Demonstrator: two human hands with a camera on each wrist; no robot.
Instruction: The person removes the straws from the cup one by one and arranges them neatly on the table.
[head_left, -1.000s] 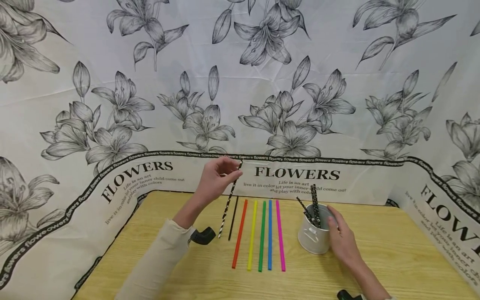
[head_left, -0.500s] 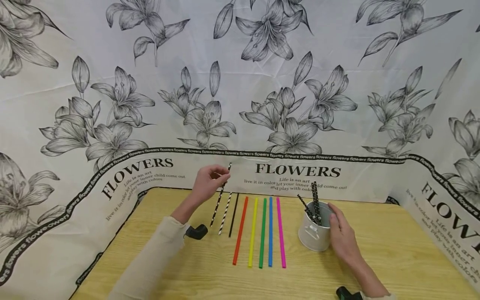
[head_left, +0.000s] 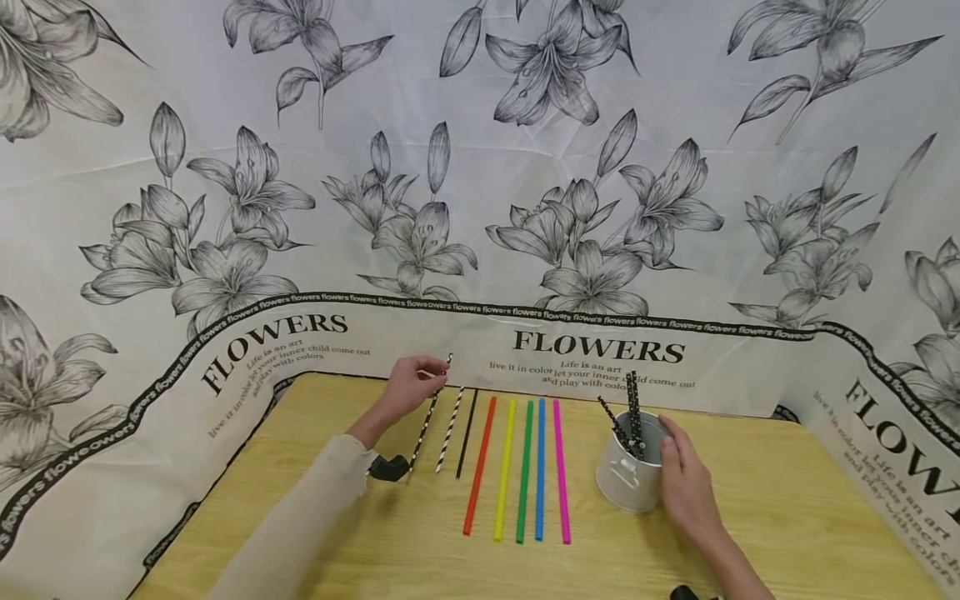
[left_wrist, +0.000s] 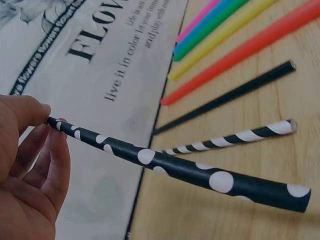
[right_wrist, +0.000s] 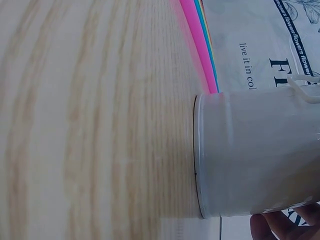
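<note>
My left hand (head_left: pixel 408 390) pinches the upper end of a black straw with white dots (left_wrist: pixel 185 172) between thumb and fingertips. The straw slants down to the left of a black-and-white striped straw (head_left: pixel 450 429); whether its lower end touches the table is unclear. To the right, a plain black straw (head_left: pixel 467 433) lies in the same row, then red (head_left: pixel 480 467), yellow (head_left: pixel 504 471), green (head_left: pixel 524 471), blue (head_left: pixel 540 471) and pink (head_left: pixel 562 471) ones. My right hand (head_left: pixel 688 487) holds the right side of a small white metal pail (head_left: pixel 622 487), from which dark patterned straws (head_left: pixel 635 421) stick up.
The wooden table (head_left: pixel 780 500) ends at the back against a white flower-printed cloth (head_left: pixel 420 342). Part of a black wrist device (head_left: pixel 388 468) sits below my left hand. The pail's small handle (head_left: pixel 624 473) faces the front.
My left hand has moved left and lower with the dotted straw, from over the striped straw to beside it. My right hand stays on the pail.
</note>
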